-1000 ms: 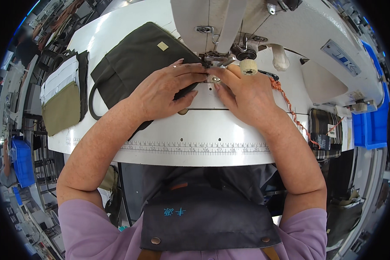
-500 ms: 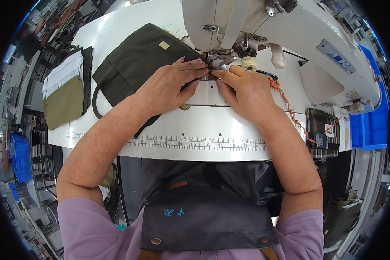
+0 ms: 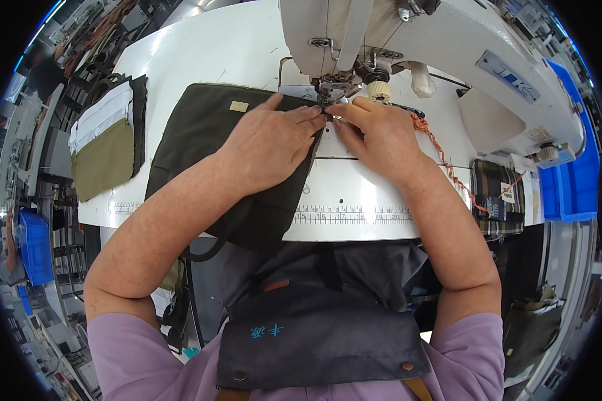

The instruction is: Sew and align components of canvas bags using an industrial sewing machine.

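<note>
My left hand (image 3: pixel 277 144) lies palm down on a dark olive fabric piece (image 3: pixel 191 144) with a small pale label and a strap, its fingertips pressing the corner beneath the sewing machine's presser foot (image 3: pixel 326 93). My right hand (image 3: pixel 374 137) is just right of the needle, index finger and thumb close together at that corner, other fingers curled; what they grip is too small to make out. The white sewing machine (image 3: pixel 434 33) stands over the white table (image 3: pixel 368 187), which has a printed ruler along its front.
A stack of white, olive and dark pieces (image 3: pixel 104 150) lies left. Orange cord (image 3: pixel 438 154), folded plaid fabric (image 3: pixel 491 214) and a blue bin (image 3: pixel 565 197) are right. Another blue bin (image 3: pixel 37 244) is far left. A person (image 3: pixel 44 77) is in the left background.
The olive fabric has swung round, its lower part coming toward me over the table's front edge and ruler, strap now hanging below. My left hand has moved down with it; my right hand shifted slightly.
</note>
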`<state>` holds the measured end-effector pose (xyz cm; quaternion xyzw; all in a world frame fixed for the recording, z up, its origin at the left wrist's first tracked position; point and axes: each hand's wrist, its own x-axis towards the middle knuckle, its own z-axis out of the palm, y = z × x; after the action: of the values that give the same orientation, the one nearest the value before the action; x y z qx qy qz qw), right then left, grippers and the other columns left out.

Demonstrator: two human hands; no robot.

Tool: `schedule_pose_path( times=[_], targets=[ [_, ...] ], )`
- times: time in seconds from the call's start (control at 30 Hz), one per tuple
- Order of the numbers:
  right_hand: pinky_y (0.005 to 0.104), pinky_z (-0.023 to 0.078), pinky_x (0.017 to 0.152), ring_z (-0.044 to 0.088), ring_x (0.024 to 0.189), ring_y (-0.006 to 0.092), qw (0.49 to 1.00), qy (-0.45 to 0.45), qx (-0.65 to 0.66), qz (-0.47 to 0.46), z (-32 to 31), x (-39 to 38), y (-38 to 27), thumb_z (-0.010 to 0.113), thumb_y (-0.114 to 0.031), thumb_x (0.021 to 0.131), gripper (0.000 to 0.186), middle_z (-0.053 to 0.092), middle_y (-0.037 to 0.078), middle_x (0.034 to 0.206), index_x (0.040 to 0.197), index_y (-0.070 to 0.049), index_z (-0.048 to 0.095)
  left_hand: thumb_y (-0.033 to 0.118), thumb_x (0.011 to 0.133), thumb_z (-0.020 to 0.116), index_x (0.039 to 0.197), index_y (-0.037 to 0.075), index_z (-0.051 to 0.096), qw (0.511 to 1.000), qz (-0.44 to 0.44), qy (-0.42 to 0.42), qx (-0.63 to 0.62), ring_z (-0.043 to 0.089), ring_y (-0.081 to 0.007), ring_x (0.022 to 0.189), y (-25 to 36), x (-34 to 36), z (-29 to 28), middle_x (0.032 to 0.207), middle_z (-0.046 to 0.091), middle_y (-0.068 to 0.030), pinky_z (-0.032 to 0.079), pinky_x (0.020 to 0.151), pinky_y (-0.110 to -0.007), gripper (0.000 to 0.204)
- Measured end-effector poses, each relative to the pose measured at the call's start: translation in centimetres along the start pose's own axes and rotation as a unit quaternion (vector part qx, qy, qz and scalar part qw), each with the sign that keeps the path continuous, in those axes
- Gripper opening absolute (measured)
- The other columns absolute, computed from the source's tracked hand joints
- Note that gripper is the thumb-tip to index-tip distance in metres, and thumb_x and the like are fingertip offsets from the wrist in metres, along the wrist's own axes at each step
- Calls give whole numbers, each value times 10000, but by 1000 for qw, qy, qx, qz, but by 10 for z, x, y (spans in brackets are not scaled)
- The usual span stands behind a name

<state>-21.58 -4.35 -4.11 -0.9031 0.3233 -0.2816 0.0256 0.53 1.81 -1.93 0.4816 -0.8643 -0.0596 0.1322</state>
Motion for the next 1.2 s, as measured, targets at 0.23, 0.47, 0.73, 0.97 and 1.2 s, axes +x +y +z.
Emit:
schedule_pose_path(
  times=[0.23, 0.47, 0.73, 0.97, 1.2],
  targets=[
    [423, 545, 621, 693, 725, 271, 1000, -10, -17, -8, 0, 1, -2, 658, -208, 913, 202, 657, 60, 804, 1070, -153, 772, 191, 940, 649, 1265, 35, 649, 994, -27, 86, -64, 595, -326, 1261, -2, -3, 11, 1392, 612, -118, 397, 1157, -535, 360],
    [422, 537, 604, 686, 698, 279, 999, 9, -19, -24, 3, 1, 1, 664, -215, 910, 186, 652, 60, 790, 1044, -149, 775, 189, 950, 653, 1252, 27, 666, 991, -49, 114, -43, 590, -323, 1272, 7, 2, 21, 1374, 624, -132, 406, 1147, -540, 342],
    [426, 541, 608, 687, 694, 285, 1000, 15, -21, -12, 2, 0, -1, 664, -224, 911, 182, 652, 54, 784, 1029, -143, 775, 220, 958, 653, 1270, 17, 662, 989, -87, 117, -27, 569, -320, 1310, 17, 3, 24, 1377, 624, -149, 402, 1144, -557, 372],
    [419, 553, 626, 701, 721, 276, 999, 19, -27, -8, 1, -1, 1, 669, -247, 914, 193, 654, 48, 796, 1040, -142, 772, 258, 966, 645, 1314, 18, 650, 990, -97, 101, -10, 510, -340, 1381, 16, 9, 27, 1411, 604, -170, 369, 1161, -573, 423],
    [431, 549, 657, 685, 719, 279, 998, 28, -50, 0, 0, -4, 4, 677, -244, 899, 168, 660, 43, 817, 989, -142, 775, 296, 975, 639, 1332, 76, 660, 990, -92, 103, -16, 504, -354, 1383, 10, 11, 27, 1411, 604, -176, 360, 1165, -577, 419]
  ],
)
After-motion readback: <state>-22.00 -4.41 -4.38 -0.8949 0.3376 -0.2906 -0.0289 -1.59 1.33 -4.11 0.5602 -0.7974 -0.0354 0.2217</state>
